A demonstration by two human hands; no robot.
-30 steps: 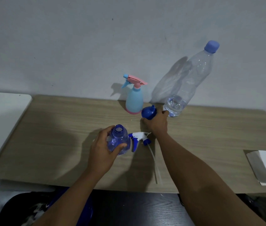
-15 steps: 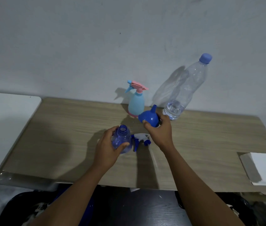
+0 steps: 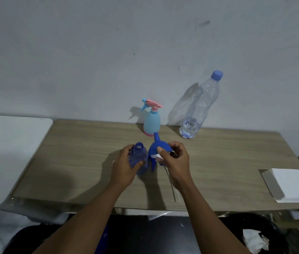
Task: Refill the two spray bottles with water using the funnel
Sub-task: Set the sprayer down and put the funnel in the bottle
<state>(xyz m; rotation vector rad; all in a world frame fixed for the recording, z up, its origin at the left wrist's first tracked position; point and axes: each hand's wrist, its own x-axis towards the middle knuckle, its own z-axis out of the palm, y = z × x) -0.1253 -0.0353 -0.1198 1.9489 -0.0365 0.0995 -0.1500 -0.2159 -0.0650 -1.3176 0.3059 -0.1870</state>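
My left hand [image 3: 124, 167] grips a clear blue spray bottle [image 3: 138, 158] that stands open-necked on the wooden table [image 3: 82, 153]. My right hand [image 3: 175, 159] holds a blue funnel [image 3: 157, 146] above the table, spout pointing up and away, just right of the bottle. The bottle's white and blue trigger head [image 3: 154, 163] lies on the table under that hand, its tube [image 3: 171, 187] trailing toward me. A light blue spray bottle with a pink trigger [image 3: 152, 121] stands by the wall. A large clear water bottle with a blue cap [image 3: 200, 105] leans there, little water in it.
A white stack of paper or board [image 3: 295, 184] lies at the table's right edge. A white surface [image 3: 7, 149] adjoins the table on the left. Dark bags and clutter sit below the front edge.
My right hand picked the funnel up from beside the water bottle and brought it toward me, next to the open blue bottle. My left hand kept its hold.
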